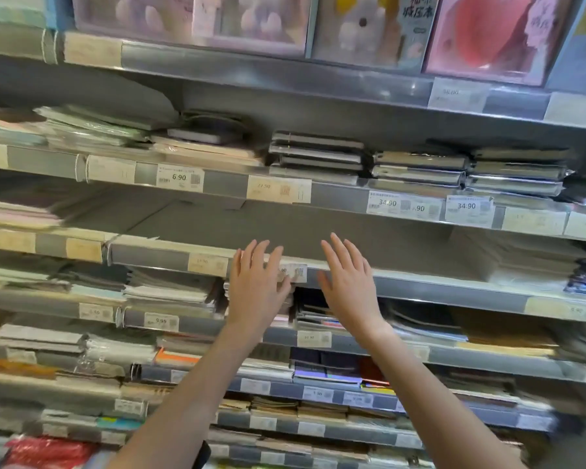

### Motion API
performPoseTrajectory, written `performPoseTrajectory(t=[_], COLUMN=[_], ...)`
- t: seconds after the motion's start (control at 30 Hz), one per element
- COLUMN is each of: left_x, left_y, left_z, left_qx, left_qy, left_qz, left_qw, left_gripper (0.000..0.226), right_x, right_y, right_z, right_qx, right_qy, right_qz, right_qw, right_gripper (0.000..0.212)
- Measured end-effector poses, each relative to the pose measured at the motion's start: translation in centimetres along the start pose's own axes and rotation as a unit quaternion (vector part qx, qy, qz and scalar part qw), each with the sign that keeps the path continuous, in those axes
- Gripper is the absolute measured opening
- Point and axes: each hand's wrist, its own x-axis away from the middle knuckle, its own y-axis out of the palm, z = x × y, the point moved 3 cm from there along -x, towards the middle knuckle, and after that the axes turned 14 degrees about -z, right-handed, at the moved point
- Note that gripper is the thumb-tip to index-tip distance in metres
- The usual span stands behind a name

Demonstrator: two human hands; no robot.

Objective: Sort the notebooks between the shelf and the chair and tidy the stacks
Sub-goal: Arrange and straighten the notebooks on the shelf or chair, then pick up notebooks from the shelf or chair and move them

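1. Nearest, two bare forearms rise from the bottom edge towards the shelf [420,282], a grey store rack of many tiers with price tags along each front rail.
2. Up at mid-height, the left hand [256,286] has its fingers straight and spread and holds nothing; it lies over the front rail, partly covering a price tag [293,273], though whether it touches the tag cannot be told.
3. Just beside it, the right hand [347,286] is likewise spread with straight fingers and empty, in front of the same rail.
4. Behind the hands, that tier is bare grey board in the middle, with pale notebooks [521,262] stacked at its right end and blurred stacks at its left.
5. One tier up, dark wrapped notebook stacks [318,154] sit side by side above tags reading 34.90.
6. Farthest, at the top, large pink picture-fronted packs [487,35] stand upright.
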Motion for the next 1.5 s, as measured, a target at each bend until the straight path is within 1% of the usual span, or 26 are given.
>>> performPoseTrajectory(t=[0.03,0.17,0.27,0.33,0.43,0.57,0.73,0.87,0.93,1.0,1.07,1.17,1.27,1.43,1.5], left_x=[0.9,5.0,7.9,10.0,13.6,19.6,27.9,34.3,37.5,40.5,43.3,46.9,49.2,50.9,51.4], left_y=[0.7,3.7,5.8,7.4,10.6,15.7,22.2,26.7,28.7,30.7,32.3,34.5,36.1,38.3,39.1], left_z=[-0.1,-0.8,-1.5,-2.1,-3.3,-5.3,-8.2,-10.0,-10.7,-11.3,-11.6,-12.0,-12.4,-13.6,-13.9], left_qx=[0.001,0.016,0.034,0.042,0.058,0.061,0.046,0.028,0.036,0.052,0.065,0.068,0.084,0.133,0.158], left_qy=[-0.004,-0.018,-0.034,-0.043,-0.062,-0.089,-0.129,-0.156,-0.19,-0.223,-0.245,-0.278,-0.316,-0.39,-0.415], left_qz=[-0.013,-0.073,-0.114,-0.143,-0.176,-0.225,-0.318,-0.36,-0.393,-0.419,-0.442,-0.481,-0.492,-0.472,-0.464], left_qw=[1.0,0.997,0.992,0.988,0.981,0.968,0.938,0.92,0.899,0.879,0.86,0.829,0.807,0.779,0.766], left_gripper=[0.05,0.053,0.053,0.054,0.054,0.051,0.049,0.05,0.053,0.052,0.051,0.054,0.057,0.059,0.061], right_x=[0.7,3.5,5.5,7.1,9.8,13.7,19.2,23.7,26.0,28.1,30.0,32.1,33.4,34.3,34.4], right_y=[1.0,4.7,8.0,10.2,14.3,20.7,28.4,34.6,37.4,40.2,42.7,46.0,48.8,53.0,54.4], right_z=[0.0,-0.7,-1.1,-1.4,-2.0,-2.9,-4.5,-5.4,-5.8,-6.1,-6.4,-6.9,-7.2,-7.5,-7.5], right_qx=[-0.006,-0.021,-0.037,-0.049,-0.062,-0.051,-0.082,-0.116,-0.133,-0.124,-0.119,-0.121,-0.121,-0.127,-0.142], right_qy=[0.0,0.0,0.003,0.001,0.005,0.007,0.009,0.02,0.031,0.026,0.024,0.03,0.036,0.029,0.042], right_qz=[-0.02,-0.052,-0.109,-0.127,-0.154,-0.221,-0.274,-0.337,-0.375,-0.418,-0.446,-0.478,-0.501,-0.519,-0.523], right_qw=[1.0,0.998,0.993,0.991,0.986,0.974,0.958,0.934,0.917,0.899,0.887,0.87,0.857,0.845,0.84], right_gripper=[0.049,0.049,0.051,0.051,0.051,0.052,0.051,0.051,0.052,0.053,0.053,0.053,0.055,0.054,0.055])
